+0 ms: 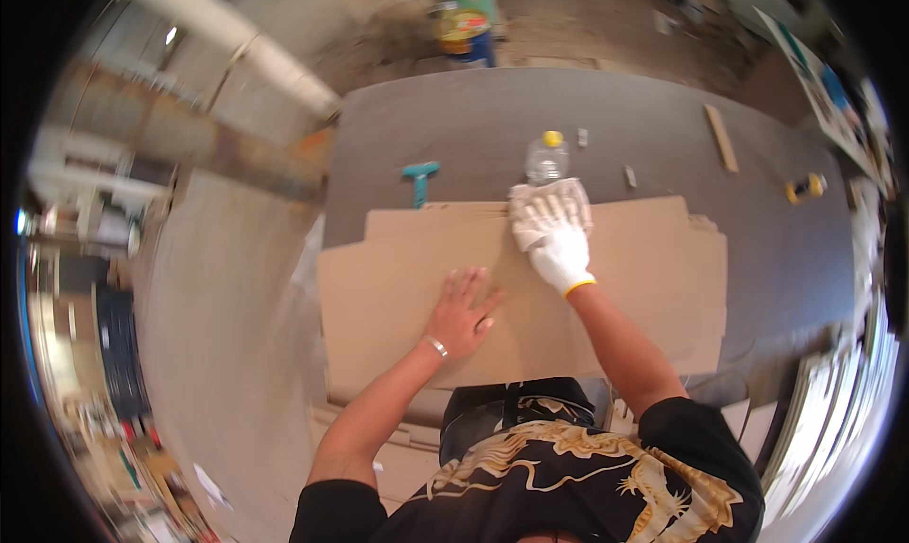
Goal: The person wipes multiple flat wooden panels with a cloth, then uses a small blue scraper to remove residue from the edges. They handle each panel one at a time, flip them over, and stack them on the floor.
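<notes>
A stack of flat brown cardboard sheets (644,297) lies on the dark table along its near edge. My bare left hand (461,318), with a band at the wrist, rests flat on the top sheet, fingers spread. My right hand (559,240) wears a white knit glove with a yellow cuff. It presses a pale cloth (524,223) onto the far edge of the cardboard, fingers over the cloth. Just beyond the cloth stands a clear plastic bottle (546,162) with a yellow cap.
On the dark table (454,117) lie a teal scraper-like tool (420,181), a wooden strip (721,138), a yellow-and-black bottle-shaped item (806,189) and two small pale pieces. A blue drum (466,41) stands past the far edge. Stacked panels (833,420) are at the right.
</notes>
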The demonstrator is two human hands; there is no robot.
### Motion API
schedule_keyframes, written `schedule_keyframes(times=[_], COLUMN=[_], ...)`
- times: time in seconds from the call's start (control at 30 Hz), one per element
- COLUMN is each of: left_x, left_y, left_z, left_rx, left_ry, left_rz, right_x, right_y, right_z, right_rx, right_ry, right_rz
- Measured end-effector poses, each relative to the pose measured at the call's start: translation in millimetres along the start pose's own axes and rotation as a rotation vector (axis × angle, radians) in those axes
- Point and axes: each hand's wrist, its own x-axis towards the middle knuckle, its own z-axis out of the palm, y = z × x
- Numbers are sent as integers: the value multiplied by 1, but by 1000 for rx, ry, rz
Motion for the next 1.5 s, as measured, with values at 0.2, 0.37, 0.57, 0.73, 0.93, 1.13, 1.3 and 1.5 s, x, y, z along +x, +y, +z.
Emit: schedule_keyframes(times=[0.2,0.37,0.57,0.73,0.93,1.13,1.3,1.5], left_x=[-21,-63,-70,-65,-67,-67,-68,-81], left_y=[14,41,35,29,28,46,37,76], left_z=[7,23,20,9,22,26,47,65], left_rx=[-37,-69,-98,-337,-298,-88,182,-36], left_ry=[-25,168,190,-260,121,80,210,83], left_rz=[-214,-506,-408,-366,-380,-430,-368,-219], right_x=[53,41,101,82,-34,88,-39,-59], right_y=[-126,-105,-268,-402,-396,-395,-401,-316], right_z=[56,66,145,141,62,74,93,77], right_rx=[250,48,140,369,668,87,341,504], right_ry=[-219,-145,-60,-102,-415,207,-510,-748], right_rz=[-401,-377,-653,-854,-1450,-1017,-1216,-1429])
